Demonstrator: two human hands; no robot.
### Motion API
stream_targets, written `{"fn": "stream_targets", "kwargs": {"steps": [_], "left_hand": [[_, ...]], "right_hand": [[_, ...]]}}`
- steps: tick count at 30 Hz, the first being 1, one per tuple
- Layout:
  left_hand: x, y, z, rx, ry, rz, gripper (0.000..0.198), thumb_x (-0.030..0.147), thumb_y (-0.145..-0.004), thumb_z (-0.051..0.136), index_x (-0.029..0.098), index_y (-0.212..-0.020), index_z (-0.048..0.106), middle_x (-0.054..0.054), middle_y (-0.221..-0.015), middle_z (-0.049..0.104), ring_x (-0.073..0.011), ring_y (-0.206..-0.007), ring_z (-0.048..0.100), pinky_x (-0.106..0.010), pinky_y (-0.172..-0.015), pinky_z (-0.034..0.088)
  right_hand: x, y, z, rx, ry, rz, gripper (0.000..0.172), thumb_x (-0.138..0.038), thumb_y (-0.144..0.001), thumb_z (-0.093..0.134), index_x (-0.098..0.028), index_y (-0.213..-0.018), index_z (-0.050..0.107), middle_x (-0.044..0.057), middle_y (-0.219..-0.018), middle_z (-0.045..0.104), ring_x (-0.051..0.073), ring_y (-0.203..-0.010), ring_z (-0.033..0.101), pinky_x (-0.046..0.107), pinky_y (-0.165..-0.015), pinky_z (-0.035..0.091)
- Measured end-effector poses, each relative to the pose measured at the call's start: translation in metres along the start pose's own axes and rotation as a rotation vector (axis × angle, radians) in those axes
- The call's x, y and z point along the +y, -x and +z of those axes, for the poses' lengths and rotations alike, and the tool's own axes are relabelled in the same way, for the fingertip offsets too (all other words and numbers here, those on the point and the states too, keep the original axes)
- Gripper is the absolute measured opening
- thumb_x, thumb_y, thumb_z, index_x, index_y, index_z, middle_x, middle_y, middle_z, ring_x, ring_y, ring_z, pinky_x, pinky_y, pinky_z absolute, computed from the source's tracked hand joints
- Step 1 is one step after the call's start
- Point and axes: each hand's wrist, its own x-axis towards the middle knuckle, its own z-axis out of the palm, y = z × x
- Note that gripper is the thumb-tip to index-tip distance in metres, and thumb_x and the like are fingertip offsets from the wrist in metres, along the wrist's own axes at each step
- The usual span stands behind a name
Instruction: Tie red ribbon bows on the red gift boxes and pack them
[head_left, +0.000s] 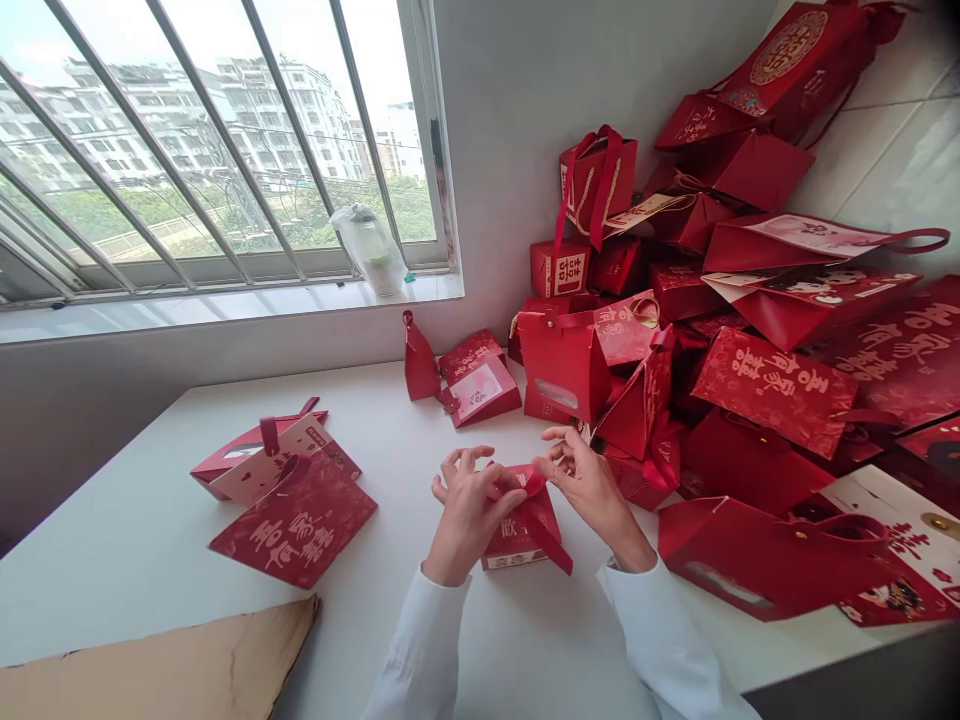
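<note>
Gift box between left hand, right hand

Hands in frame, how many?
2. The left hand is over a small red gift box on the white table, at its red ribbon. The right hand reaches in, fingertips at that ribbon. No others show; some could be out of frame.

A small red paper gift box, its ribbon loop raised, sits on the white table.
</note>
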Motion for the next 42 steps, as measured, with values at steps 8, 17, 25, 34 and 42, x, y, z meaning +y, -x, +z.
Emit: {"fn": "stream_targets", "kwargs": {"steps": [8, 17, 25, 34, 42], "left_hand": [[-0.006, 0.002, -0.014, -0.116, 0.157, 0.025, 0.025, 0.044, -0.079, 0.062, 0.031, -0.100, 0.061, -0.003, -0.123, 0.052, -0.0278, -0.126, 0.034, -0.044, -0.100, 0.032], [-0.001, -0.001, -0.006, -0.146, 0.137, -0.042, 0.015, 0.038, -0.077, 0.060, 0.025, -0.086, 0.063, -0.004, -0.113, 0.059, -0.0287, -0.116, 0.044, -0.043, -0.096, 0.035], [-0.006, -0.002, -0.004, -0.136, 0.182, -0.019, 0.013, 0.033, -0.075, 0.060, 0.024, -0.083, 0.065, -0.005, -0.109, 0.060, -0.0266, -0.109, 0.051, -0.037, -0.089, 0.042], [-0.004, -0.001, -0.005, -0.128, 0.201, -0.046, 0.012, 0.030, -0.075, 0.060, 0.024, -0.084, 0.065, -0.005, -0.110, 0.059, -0.0247, -0.109, 0.052, -0.036, -0.091, 0.041], [-0.006, -0.001, -0.003, -0.095, 0.218, -0.011, 0.012, 0.032, -0.074, 0.062, 0.024, -0.082, 0.066, -0.005, -0.104, 0.062, -0.0245, -0.102, 0.057, -0.034, -0.083, 0.046]], "right_hand": [[-0.001, 0.064, -0.005, -0.060, 0.310, 0.151, 0.035, -0.054, -0.083, 0.054, -0.022, -0.068, 0.049, -0.003, -0.061, 0.053, 0.014, -0.056, 0.046, 0.025, -0.054, 0.032], [0.000, 0.078, 0.008, -0.115, 0.169, 0.262, 0.040, -0.050, -0.084, 0.047, -0.021, -0.061, 0.034, -0.005, -0.058, 0.031, 0.012, -0.055, 0.028, 0.025, -0.050, 0.024], [-0.002, 0.079, 0.009, -0.144, 0.127, 0.268, 0.036, -0.046, -0.084, 0.045, -0.021, -0.062, 0.031, -0.004, -0.060, 0.028, 0.012, -0.057, 0.027, 0.025, -0.052, 0.023], [-0.008, 0.083, 0.014, -0.134, 0.165, 0.282, 0.037, -0.047, -0.083, 0.044, -0.021, -0.060, 0.030, -0.004, -0.058, 0.028, 0.012, -0.055, 0.027, 0.025, -0.050, 0.022], [-0.010, 0.083, 0.019, -0.131, 0.195, 0.272, 0.037, -0.048, -0.082, 0.044, -0.021, -0.059, 0.033, -0.003, -0.057, 0.031, 0.012, -0.054, 0.028, 0.025, -0.050, 0.023]]}}
